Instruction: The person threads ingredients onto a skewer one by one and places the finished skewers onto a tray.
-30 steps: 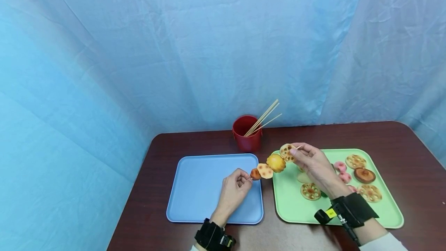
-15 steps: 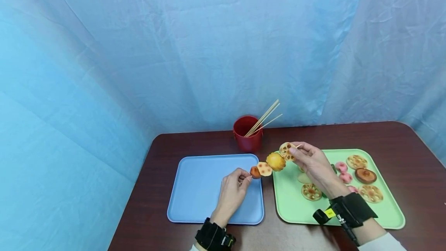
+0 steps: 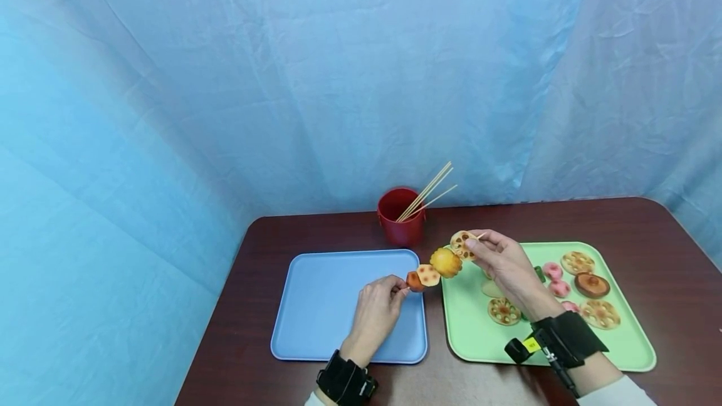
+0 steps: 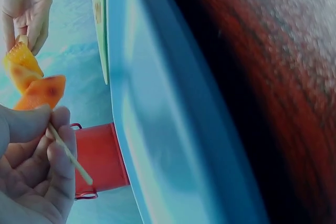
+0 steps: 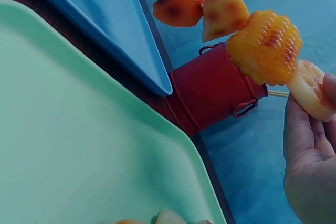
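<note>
My left hand (image 3: 375, 312) pinches the lower end of a wooden skewer (image 4: 71, 156) above the blue tray. Threaded along it are an orange piece (image 5: 181, 3) with dark spots, a pale yellow spotted piece (image 3: 429, 275), a yellow corn chunk (image 5: 265, 45) and a lotus root slice (image 3: 461, 243). With thumb and fingers my right hand (image 3: 510, 271) holds that lotus slice at the far end. The skewer's tip pokes out past the slice in the head view. The pieces touch or nearly touch one another, and the skewer tilts up to the right.
The blue tray (image 3: 321, 306) lies at left. On the green tray (image 3: 468, 337) at right are lotus slices (image 3: 600, 313), a mushroom-like brown piece (image 3: 591, 285) and pink pieces (image 3: 553, 270). A red bucket (image 3: 402, 227) with several bare skewers (image 3: 431, 188) stands behind.
Both hands stay almost in place, with only slight shifts. The lotus slice remains in the right hand at the skewer's far end.
</note>
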A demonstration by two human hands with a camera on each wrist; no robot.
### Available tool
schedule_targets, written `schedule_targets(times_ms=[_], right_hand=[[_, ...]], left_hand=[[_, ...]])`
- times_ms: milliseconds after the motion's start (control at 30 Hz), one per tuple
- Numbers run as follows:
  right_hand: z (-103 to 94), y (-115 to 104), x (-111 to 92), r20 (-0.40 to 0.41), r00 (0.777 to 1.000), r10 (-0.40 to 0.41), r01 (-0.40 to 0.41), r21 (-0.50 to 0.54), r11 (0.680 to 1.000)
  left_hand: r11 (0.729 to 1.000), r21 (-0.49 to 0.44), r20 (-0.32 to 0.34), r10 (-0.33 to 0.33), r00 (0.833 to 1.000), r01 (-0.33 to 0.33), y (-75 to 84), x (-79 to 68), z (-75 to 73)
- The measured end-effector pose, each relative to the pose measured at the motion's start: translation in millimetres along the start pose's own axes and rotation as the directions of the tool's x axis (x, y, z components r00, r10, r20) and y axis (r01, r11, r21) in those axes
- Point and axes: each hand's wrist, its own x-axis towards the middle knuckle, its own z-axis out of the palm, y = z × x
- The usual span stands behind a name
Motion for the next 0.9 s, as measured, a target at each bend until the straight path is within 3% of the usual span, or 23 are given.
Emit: schedule_targets(times_ms=[133, 367, 567, 900], right_hand=[[0.8, -0.3, 0.3, 0.000, 1.000, 0.002, -0.002, 0.007, 1.000], [2.3, 1.4, 0.4, 0.005, 1.000, 0.006, -0.006, -0.021, 1.000], [4.8, 2.2, 1.8, -0.008, 1.000, 0.007, -0.007, -0.014, 1.000], [7.2, 0.1, 2.9, 0.000, 1.000, 0.006, -0.006, -0.096, 0.995]], left_hand=[[0.999, -0.046, 0.035, -0.008, 0.999, 0.009, -0.3, 0.3, -0.5], [0.999, -0.030, 0.054, -0.023, 0.998, 0.024, -2.2, -0.7, -0.1], [0.999, 0.009, 0.025, -0.040, 0.999, 0.040, -1.8, -1.2, 0.5], [0.995, 0.101, -0.012, 0.008, 1.000, -0.007, -4.4, -4.3, -1.9]])
